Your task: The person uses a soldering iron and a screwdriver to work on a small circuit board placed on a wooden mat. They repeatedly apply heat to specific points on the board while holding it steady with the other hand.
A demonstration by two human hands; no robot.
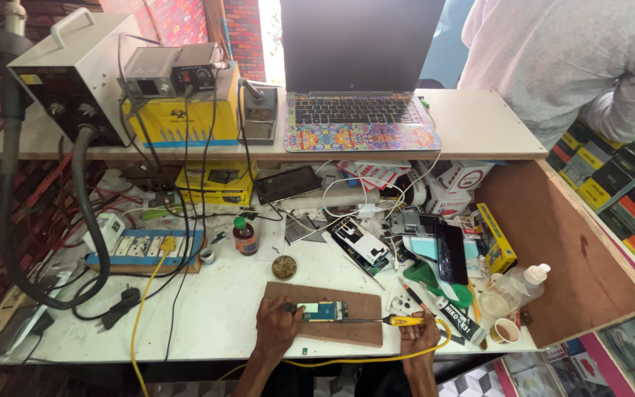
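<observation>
On the shelf at ten o'clock a yellow box (185, 117) carries a grey meter. Below, two flat yellow packages (214, 185) lie stacked. At six o'clock the left hand (277, 327) pins a small circuit board (323, 311) to a wooden board (332, 317) on the bench (214, 309). The right hand (419, 337) closes its grip around a yellow-handled soldering iron (398, 320), tip at the board. A yellow carton (495, 239) stands at three o'clock.
</observation>
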